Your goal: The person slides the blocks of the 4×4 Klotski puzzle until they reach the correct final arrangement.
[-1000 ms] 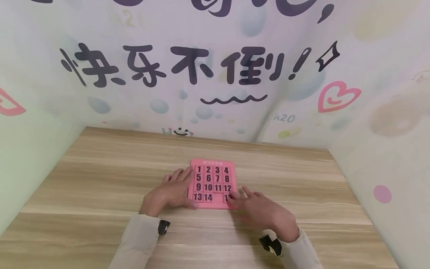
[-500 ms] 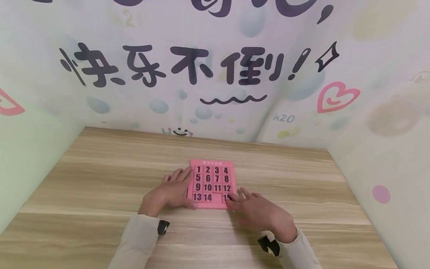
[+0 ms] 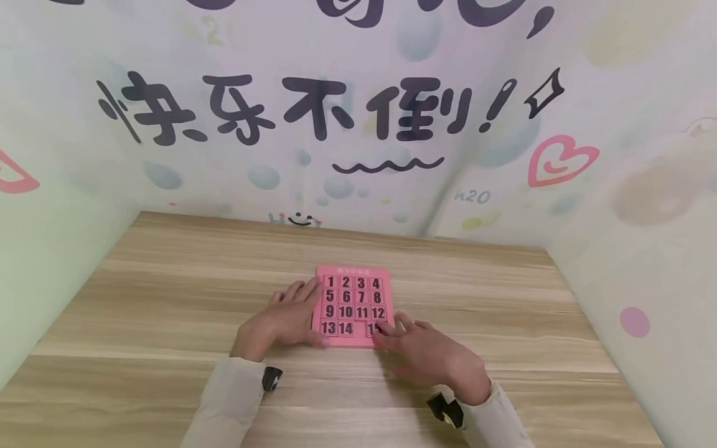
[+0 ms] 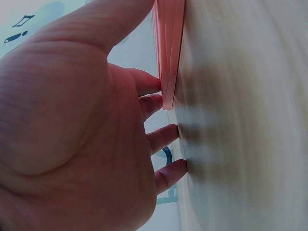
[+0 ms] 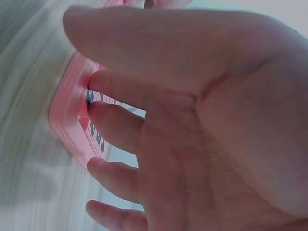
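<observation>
A pink number slide puzzle [image 3: 353,341] lies flat on the wooden table, its tiles numbered 1 to 15 in rows. In the bottom row, a gap separates tile 14 [image 3: 345,328] from tile 15 [image 3: 371,329], which sits left of being straight under tile 12. My left hand [image 3: 282,320] rests along the puzzle's left side, thumb by the lower corner; the left wrist view shows fingertips against its pink edge [image 4: 169,53]. The fingertips of my right hand [image 3: 434,354] press on tile 15 and partly cover its number. Its other fingers extend past the puzzle's right rim [image 5: 67,113].
The wooden table [image 3: 196,261] extends around the puzzle on all sides. Behind it rises a white wall [image 3: 269,149] printed with dark characters and bubbles, and side walls flank the table. A black strap [image 3: 445,410] sits at the right wrist.
My right hand has moved slightly left, and tile 15 has slid left with its fingertips, narrowing the gap beside tile 14. The left hand stays at the puzzle's left side.
</observation>
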Demonstrator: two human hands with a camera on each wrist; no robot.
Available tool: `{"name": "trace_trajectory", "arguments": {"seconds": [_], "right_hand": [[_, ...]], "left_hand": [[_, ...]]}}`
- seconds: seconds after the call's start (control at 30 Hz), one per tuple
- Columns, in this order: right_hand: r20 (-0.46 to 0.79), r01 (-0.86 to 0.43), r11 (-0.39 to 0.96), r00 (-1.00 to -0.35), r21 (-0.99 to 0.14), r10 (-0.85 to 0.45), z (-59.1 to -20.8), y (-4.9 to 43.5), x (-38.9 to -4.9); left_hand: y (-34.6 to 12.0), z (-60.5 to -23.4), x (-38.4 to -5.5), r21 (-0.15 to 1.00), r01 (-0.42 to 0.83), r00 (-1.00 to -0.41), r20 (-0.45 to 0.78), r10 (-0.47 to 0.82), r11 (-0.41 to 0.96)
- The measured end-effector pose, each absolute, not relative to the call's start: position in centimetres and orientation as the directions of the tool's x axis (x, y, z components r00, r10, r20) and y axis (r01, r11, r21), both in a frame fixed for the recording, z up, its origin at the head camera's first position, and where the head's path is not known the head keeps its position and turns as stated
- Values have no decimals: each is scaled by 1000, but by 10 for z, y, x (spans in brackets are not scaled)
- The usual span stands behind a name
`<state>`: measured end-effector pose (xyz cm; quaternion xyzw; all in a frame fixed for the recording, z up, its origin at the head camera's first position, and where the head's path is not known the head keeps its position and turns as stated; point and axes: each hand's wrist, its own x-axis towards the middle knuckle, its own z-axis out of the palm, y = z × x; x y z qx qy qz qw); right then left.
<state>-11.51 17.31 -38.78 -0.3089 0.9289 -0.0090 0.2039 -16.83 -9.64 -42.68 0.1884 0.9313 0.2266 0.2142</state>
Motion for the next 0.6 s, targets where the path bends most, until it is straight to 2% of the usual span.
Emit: {"name": "trace_trajectory", "arguments": {"seconds": [0.6], "right_hand": [[-341, -593, 793, -723, -142, -601, -392, 166, -114]], "left_hand": [[-96, -427, -169, 505, 250, -838, -314, 446, 826]]}}
